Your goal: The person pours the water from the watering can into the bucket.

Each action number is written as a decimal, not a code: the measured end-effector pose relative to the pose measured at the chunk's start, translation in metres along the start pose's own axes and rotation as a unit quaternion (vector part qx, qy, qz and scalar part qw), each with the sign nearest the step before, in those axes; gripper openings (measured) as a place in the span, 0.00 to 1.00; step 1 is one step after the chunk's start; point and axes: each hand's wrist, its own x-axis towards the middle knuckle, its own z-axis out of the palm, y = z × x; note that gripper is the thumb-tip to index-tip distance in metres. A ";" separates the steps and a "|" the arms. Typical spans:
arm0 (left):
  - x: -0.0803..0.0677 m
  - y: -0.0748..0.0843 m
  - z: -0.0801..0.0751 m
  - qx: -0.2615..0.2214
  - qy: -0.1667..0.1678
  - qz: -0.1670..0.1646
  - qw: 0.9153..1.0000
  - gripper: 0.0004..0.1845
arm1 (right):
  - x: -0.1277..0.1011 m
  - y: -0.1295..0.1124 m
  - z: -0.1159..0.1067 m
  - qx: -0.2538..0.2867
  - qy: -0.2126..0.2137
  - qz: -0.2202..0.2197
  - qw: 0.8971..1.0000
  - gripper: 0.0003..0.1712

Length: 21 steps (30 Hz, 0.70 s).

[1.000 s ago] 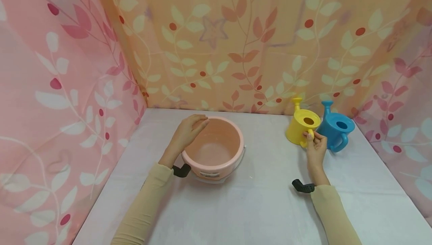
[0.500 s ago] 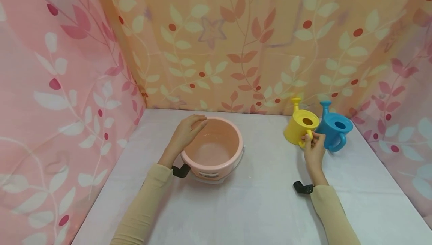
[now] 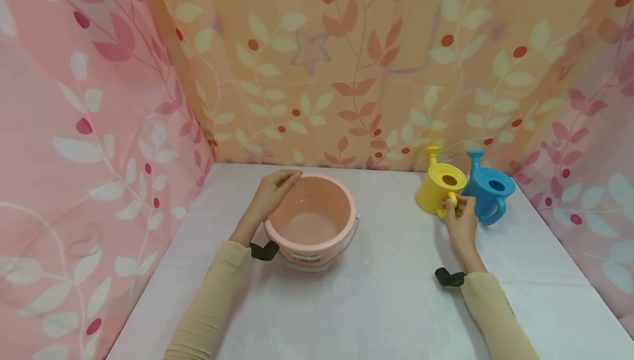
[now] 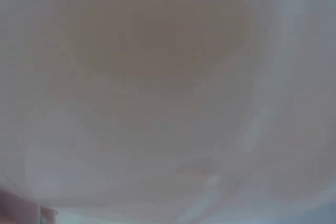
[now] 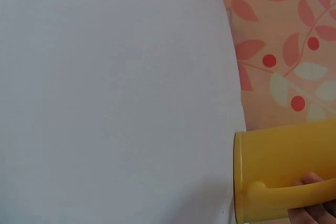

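Observation:
A yellow watering can (image 3: 430, 194) stands upright at the back right of the table, its spout toward the rear wall. My right hand (image 3: 463, 225) holds its looped handle (image 5: 286, 195) between thumb and curled fingers. Right beside it is a blue watering can (image 3: 477, 192), partly covered by that hand. Left of the middle sits a pink bucket (image 3: 311, 239) with a thin wire handle. My left hand (image 3: 269, 192) lies at the bucket's left rim, fingers fairly straight and reaching over the opening. Only a blurred pale surface fills the left wrist view.
The table (image 3: 376, 305) has a white cover. An orange leaf-patterned cloth (image 3: 317, 112) hangs behind it, with pink patterned cloth (image 3: 99, 184) along the left and similar cloth (image 3: 589, 195) on the right. Each wrist carries a small black device (image 3: 449, 277).
The head view has shifted slightly. My right wrist has turned a little while the hand keeps its hold on the yellow can's handle. The left hand stays at the bucket.

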 end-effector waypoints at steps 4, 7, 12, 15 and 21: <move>0.004 -0.002 -0.001 -0.011 0.005 -0.002 1.000 0.22 | 0.001 -0.002 -0.003 -0.030 0.003 -0.001 1.000 0.25; 0.006 -0.006 -0.002 -0.013 0.005 -0.001 1.000 0.21 | 0.002 -0.004 -0.005 -0.043 0.009 -0.012 0.999 0.24; 0.003 -0.006 -0.008 -0.026 -0.029 0.002 0.999 0.20 | 0.006 -0.004 -0.006 -0.049 0.017 -0.038 0.998 0.21; -0.001 0.001 -0.015 -0.042 -0.046 -0.003 0.998 0.19 | 0.008 -0.006 -0.006 -0.058 0.019 -0.051 0.997 0.20; 0.002 -0.005 -0.022 -0.044 -0.039 -0.010 0.998 0.20 | 0.014 -0.014 -0.005 -0.076 0.043 -0.078 0.993 0.17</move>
